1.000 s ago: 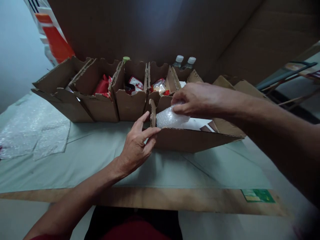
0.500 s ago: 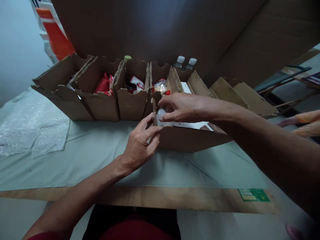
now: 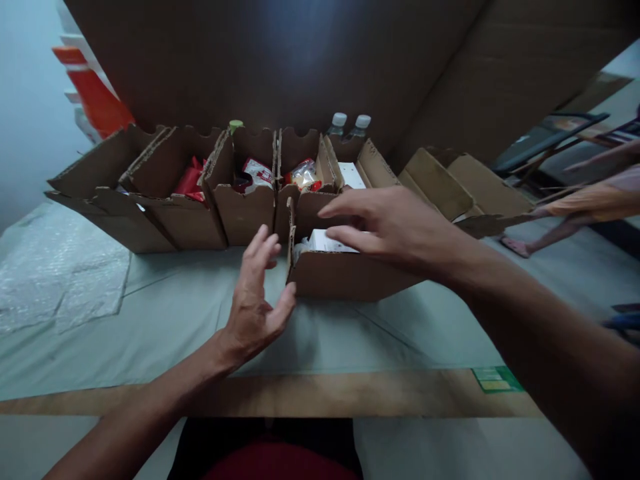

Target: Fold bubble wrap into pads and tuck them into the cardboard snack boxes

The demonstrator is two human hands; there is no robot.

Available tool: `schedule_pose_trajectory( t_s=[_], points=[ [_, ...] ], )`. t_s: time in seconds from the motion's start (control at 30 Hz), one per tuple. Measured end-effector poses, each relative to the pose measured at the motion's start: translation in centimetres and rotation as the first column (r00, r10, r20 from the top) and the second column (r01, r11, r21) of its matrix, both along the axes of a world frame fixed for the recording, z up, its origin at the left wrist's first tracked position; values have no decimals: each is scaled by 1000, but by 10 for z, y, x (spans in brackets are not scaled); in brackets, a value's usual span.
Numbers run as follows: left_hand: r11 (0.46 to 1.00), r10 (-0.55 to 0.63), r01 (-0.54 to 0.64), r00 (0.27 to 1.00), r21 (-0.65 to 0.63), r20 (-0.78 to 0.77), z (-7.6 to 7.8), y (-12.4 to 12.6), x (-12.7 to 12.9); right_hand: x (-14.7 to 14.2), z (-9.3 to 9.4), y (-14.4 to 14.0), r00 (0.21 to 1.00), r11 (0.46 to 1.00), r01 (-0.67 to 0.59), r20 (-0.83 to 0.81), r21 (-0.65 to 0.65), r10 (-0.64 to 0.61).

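An open cardboard box (image 3: 345, 277) lies on the table in front of me. Inside it I see a bubble-wrapped bundle (image 3: 301, 249) at the left end and a white carton (image 3: 333, 242). My right hand (image 3: 395, 223) hovers just above the box with its fingers spread and nothing in it. Just left of the box's left end, my left hand (image 3: 255, 300) is lifted off the cardboard, palm facing the box, fingers apart, holding nothing.
A row of cardboard bins (image 3: 200, 193) behind holds red packets and snack bags; two bottles (image 3: 350, 125) stand at the back. Bubble wrap sheets (image 3: 60, 273) lie at left. Folded box flaps (image 3: 465, 190) sit at right. Another person's arm (image 3: 585, 200) reaches in at far right.
My right hand pushed the bubble-wrapped bundle down into the box and let go, then lifted. My left hand released the box's left corner and opened.
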State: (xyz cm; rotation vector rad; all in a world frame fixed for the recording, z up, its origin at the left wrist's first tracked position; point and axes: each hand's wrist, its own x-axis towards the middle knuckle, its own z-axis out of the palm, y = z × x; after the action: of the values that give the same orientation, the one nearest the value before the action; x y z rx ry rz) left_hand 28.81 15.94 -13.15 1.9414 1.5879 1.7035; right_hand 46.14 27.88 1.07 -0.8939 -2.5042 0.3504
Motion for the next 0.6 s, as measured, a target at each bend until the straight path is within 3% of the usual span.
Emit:
schedule_pose_trajectory(
  t_s=[0.03, 0.07, 0.13, 0.17, 0.23, 0.3, 0.4, 0.5, 0.6],
  points=[
    [998, 12, -10, 999, -55, 41, -5, -2, -4, 24, -1, -13, 999, 998, -5, -42, 67, 8],
    [993, 27, -17, 996, -116, 83, -11, -5, -7, 50, -6, -27, 989, 986, 81, -135, 143, -62],
    [973, 48, -9, 986, -233, 160, -21, -11, -11, 97, -28, -52, 888, 904, 366, -373, 221, -269],
    [960, 49, 8, 980, -280, 195, -25, -14, -11, 115, -44, -61, 807, 863, 481, -462, 153, -368],
    [937, 28, 64, 966, -345, 257, -31, -17, -7, 136, -81, -68, 647, 801, 594, -552, -69, -527],
    [915, -3, 128, 951, -383, 311, -32, -12, 1, 137, -115, -62, 620, 791, 564, -510, -238, -596],
    [881, -49, 229, 914, -413, 402, -26, 5, 20, 122, -144, -42, 699, 808, 401, -427, -432, -574],
    [855, -63, 298, 872, -425, 486, -19, 12, 38, 110, -148, -42, 712, 795, 325, -420, -512, -562],
    [846, -22, 292, 854, -445, 519, -21, -21, 36, 103, -146, -76, 705, 782, 375, -394, -498, -589]
  ],
)
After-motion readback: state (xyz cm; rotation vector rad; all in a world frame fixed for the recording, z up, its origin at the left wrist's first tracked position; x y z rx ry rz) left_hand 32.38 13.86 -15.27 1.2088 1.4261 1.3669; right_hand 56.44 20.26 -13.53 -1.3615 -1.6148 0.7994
